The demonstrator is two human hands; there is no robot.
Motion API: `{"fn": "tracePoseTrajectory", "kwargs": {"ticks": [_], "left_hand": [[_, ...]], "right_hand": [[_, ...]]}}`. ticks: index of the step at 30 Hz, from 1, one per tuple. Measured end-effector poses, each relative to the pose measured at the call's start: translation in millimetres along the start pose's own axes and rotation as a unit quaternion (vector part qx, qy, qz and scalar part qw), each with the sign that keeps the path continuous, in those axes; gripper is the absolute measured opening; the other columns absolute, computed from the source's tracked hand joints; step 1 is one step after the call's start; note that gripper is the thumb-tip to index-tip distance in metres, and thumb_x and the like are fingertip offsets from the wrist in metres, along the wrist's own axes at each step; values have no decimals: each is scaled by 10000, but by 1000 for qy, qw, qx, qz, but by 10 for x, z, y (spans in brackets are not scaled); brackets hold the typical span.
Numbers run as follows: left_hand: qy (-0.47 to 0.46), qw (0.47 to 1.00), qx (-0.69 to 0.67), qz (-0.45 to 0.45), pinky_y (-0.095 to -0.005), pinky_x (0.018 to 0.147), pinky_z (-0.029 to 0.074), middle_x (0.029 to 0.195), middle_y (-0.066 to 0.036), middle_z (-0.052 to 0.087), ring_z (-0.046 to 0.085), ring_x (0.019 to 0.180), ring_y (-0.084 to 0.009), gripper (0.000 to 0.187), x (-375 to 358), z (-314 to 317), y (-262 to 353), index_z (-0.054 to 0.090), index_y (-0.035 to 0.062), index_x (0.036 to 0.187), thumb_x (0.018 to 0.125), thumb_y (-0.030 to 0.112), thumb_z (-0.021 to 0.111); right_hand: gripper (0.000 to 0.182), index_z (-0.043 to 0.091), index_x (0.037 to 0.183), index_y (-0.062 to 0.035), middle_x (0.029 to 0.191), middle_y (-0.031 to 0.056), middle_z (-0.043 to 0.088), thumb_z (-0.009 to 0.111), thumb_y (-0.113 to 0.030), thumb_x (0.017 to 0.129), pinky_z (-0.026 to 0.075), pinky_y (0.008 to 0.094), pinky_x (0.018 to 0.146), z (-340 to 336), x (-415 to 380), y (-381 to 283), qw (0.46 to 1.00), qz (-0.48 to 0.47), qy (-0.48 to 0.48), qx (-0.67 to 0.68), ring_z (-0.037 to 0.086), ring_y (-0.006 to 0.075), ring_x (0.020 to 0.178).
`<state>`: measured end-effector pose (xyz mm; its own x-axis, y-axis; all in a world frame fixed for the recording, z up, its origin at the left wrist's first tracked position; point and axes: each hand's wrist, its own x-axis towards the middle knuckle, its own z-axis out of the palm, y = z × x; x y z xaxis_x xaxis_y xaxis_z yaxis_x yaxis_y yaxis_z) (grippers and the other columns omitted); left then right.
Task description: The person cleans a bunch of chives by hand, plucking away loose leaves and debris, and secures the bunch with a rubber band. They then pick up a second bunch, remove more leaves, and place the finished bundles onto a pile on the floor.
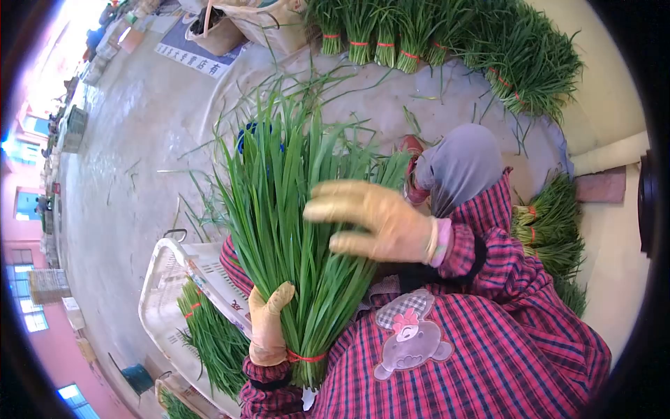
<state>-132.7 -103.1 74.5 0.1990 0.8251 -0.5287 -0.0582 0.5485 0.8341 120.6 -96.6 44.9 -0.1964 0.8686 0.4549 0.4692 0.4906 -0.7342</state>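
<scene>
A large bunch of long green leaves [286,209] stands upright against my body, with a red band [307,357] round its pale stems. My left hand [270,321], in a yellowish glove, is at the lower left side of the bunch, thumb up; its fingers are hidden behind the leaves. Over the right side of the leaves is my right hand [377,220], gloved the same way, with its fingers apart and slightly blurred. Below my left hand, another banded bunch [213,342] lies in a white plastic basket [159,307].
Banded bunches [412,31] line the back, and more [548,216] lie at the right. Loose leaves [314,87] litter the pale sheet. Baskets [269,28] stand at the top. A blue object [246,133] shows behind the leaves. My grey-covered knee [464,164] is right of the bunch.
</scene>
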Motion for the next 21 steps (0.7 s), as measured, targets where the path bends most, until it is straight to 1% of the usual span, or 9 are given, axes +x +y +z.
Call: {"fn": "tracePoseTrajectory", "kwargs": {"ticks": [1,3,4,5,8,15,17,18,21], "left_hand": [[16,1000,11,-2,-337,804,530,1103,-132,616,629,911,-219,488,-10,17,9,482,-41,1265,822,138,582],[24,1000,-4,15,-344,808,534,1111,-137,616,633,916,-229,491,-24,-23,21,481,-39,1269,827,152,577],[33,999,-24,28,-352,812,539,1118,-143,615,637,922,-239,493,-37,-62,13,481,-37,1272,831,165,571],[40,998,-24,30,-352,812,539,1118,-143,615,637,922,-239,493,-44,-111,-10,481,-37,1272,831,165,571],[77,994,-64,44,-380,816,556,1113,-151,624,656,930,-270,485,-38,-269,-94,483,-32,1268,841,179,575],[101,991,-78,29,-357,801,556,1077,-128,623,651,897,-229,446,-91,-239,-48,485,-23,1251,837,105,596],[94,993,-63,37,-353,809,551,1079,-126,623,648,905,-228,482,-91,-242,-43,471,-28,1266,821,100,608],[95,993,-64,38,-353,809,551,1079,-126,623,648,905,-228,482,-108,-227,-14,471,-28,1266,821,100,608],[59,995,-63,58,-343,810,547,1087,-121,624,645,910,-224,514,-167,-197,74,463,-25,1280,805,95,621]], "right_hand": [[426,586,1244,-141,1246,159,571,633,-334,867,438,438,958,28,-33,-44,996,-26,-67,-51,565,338,1088],[396,612,1205,-136,1232,153,579,627,-340,866,460,432,913,73,-155,-79,983,42,-158,-79,579,336,1034],[348,637,1149,-115,1100,141,623,615,-326,873,478,426,851,91,-206,-45,986,49,-146,-65,597,326,943],[348,637,1149,-115,1100,141,623,615,-326,873,478,426,851,71,-231,-37,986,44,-147,-61,597,326,943],[273,667,1042,-81,860,118,623,603,-296,886,499,405,761,63,-309,-19,986,75,-148,-32,614,311,833],[241,653,1043,-79,935,124,635,644,-236,861,500,395,812,45,-295,-34,988,62,-137,-17,618,312,901],[235,635,1046,-71,1052,135,632,665,-184,843,481,380,889,26,-213,-121,995,57,57,-61,603,315,999],[248,624,1055,-68,1137,148,612,675,-164,832,456,378,940,-13,-221,-142,989,107,88,-44,579,324,1062],[236,627,1045,-50,1098,109,621,668,-204,871,465,348,903,20,-355,61,946,244,204,56,594,244,1035]]}}
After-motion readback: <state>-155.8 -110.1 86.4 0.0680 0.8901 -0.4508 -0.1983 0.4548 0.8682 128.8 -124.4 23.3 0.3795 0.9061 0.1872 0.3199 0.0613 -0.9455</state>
